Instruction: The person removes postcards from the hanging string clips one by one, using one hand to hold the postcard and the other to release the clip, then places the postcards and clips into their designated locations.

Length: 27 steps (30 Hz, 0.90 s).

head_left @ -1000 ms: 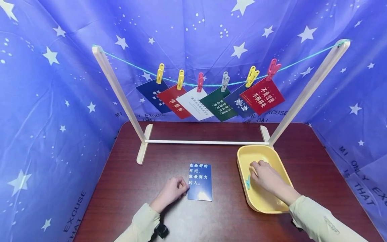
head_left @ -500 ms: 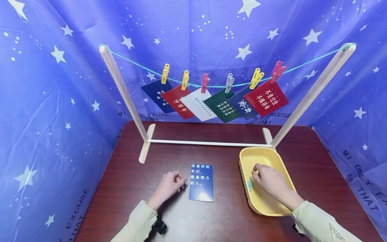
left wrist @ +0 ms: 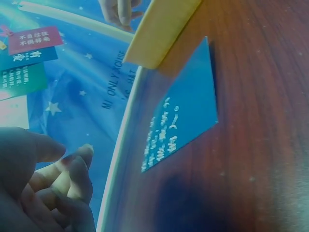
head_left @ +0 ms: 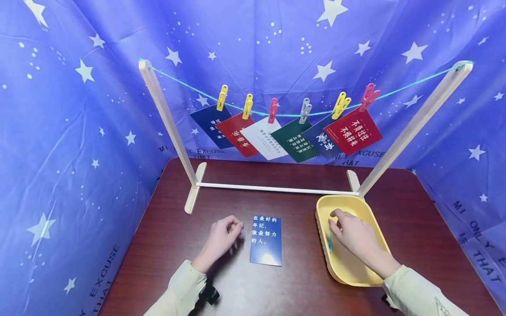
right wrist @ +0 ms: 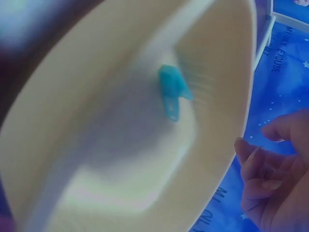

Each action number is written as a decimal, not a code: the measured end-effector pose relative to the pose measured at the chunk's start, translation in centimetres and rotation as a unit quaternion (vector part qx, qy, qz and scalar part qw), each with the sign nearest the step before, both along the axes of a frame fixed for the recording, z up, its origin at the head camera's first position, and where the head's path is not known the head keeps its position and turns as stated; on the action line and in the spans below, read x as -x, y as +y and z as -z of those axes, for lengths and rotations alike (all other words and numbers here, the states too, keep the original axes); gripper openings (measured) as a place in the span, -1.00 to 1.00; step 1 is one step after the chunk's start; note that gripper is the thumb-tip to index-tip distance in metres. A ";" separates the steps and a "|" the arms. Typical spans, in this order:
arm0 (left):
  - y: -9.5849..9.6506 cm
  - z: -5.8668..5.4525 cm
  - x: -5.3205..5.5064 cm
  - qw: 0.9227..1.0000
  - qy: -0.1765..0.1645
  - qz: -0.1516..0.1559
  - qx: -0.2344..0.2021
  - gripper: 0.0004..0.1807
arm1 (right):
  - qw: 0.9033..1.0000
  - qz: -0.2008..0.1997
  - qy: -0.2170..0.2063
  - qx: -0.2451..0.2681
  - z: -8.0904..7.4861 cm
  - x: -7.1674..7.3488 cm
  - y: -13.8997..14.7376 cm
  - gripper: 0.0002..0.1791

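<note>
A blue card (head_left: pixel 266 245) with white characters lies flat on the dark red-brown table. Just to its left hovers my left hand (head_left: pixel 221 239), fingers loosely curled and holding nothing; the left wrist view shows the card apart from the fingers. My right hand (head_left: pixel 357 235) is over the yellow basket (head_left: pixel 369 215), its thumb and forefinger apart with nothing between them. Inside the basket, a teal clothespin (right wrist: pixel 171 89) lies near the side wall. In the head view, the thumb partly covers this clothespin.
Behind the card stands a wooden frame (head_left: pixel 168 118) with a teal cord (head_left: pixel 189 86). Several cards hang from it by yellow, pink and grey clothespins, including a red card (head_left: pixel 353 131) and a white card (head_left: pixel 262 140). A starry blue curtain (head_left: pixel 253 44) surrounds the table.
My left hand has drawn back from the card's left edge. My right hand has shifted slightly left over the basket, its thumb now overlapping the teal clothespin. The head view has shifted slightly.
</note>
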<state>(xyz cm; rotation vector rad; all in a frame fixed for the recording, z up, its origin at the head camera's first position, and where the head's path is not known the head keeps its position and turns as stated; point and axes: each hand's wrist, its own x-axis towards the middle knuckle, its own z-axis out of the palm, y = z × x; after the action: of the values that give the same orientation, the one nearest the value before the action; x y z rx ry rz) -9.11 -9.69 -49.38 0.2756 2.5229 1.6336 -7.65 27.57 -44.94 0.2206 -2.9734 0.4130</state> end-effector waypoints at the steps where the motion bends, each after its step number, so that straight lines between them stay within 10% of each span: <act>1: 0.0 -0.2 0.0 1.000 0.004 -0.004 -0.001 -0.81 | 1.000 -0.003 0.005 0.000 -0.1 0.1 -0.2 -0.82; 11: 0.2 -1.8 0.5 0.995 0.065 -0.061 0.049 -0.81 | 0.998 -0.037 0.041 -0.009 -1.3 0.5 -2.4 -0.87; 27: -0.7 -4.2 2.3 0.988 0.133 -0.070 0.046 -0.86 | 0.995 -0.081 0.056 -0.002 -3.8 2.1 -6.7 -0.84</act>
<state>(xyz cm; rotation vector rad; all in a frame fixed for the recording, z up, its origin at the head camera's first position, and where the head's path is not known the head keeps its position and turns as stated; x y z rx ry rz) -11.41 -10.40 -45.23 0.3332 2.8683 1.6176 -9.74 20.85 -41.10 0.4705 -2.8556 0.3995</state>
